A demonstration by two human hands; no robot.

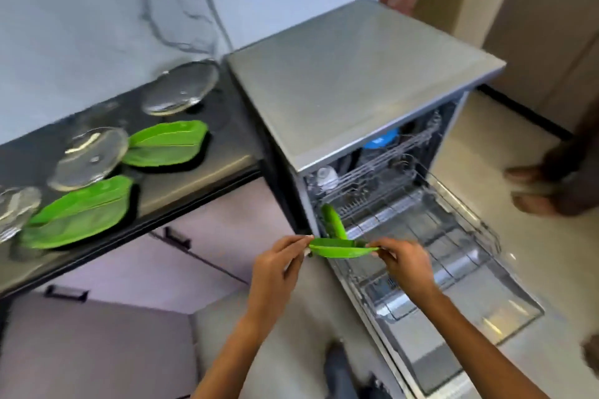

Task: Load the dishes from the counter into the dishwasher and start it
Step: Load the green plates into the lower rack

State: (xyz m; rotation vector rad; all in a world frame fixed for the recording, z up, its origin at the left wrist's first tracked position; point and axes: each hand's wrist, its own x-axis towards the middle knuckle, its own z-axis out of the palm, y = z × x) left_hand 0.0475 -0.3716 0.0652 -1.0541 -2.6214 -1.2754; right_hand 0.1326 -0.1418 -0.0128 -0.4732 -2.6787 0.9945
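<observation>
I hold a green leaf-shaped plate (pixel 340 250) edge-on over the front left corner of the pulled-out lower rack (pixel 453 236) of the open dishwasher (pixel 356 100). My left hand (pixel 278 264) pinches its left end and my right hand (pixel 405 261) pinches its right end. Another green plate (pixel 332 219) stands upright in the rack just behind it. On the dark counter (pixel 201 178) lie two more green leaf plates (pixel 168 142) (pixel 77 212) and three glass dishes (pixel 181 87) (pixel 90 155) (pixel 16 210).
The dishwasher door (pixel 470 327) lies open flat over the floor at lower right. Its upper rack (pixel 382 155) holds a blue item and a white cup. Another person's feet (pixel 531 188) stand on the tiled floor at right. Pale cabinet drawers (pixel 113 317) sit under the counter.
</observation>
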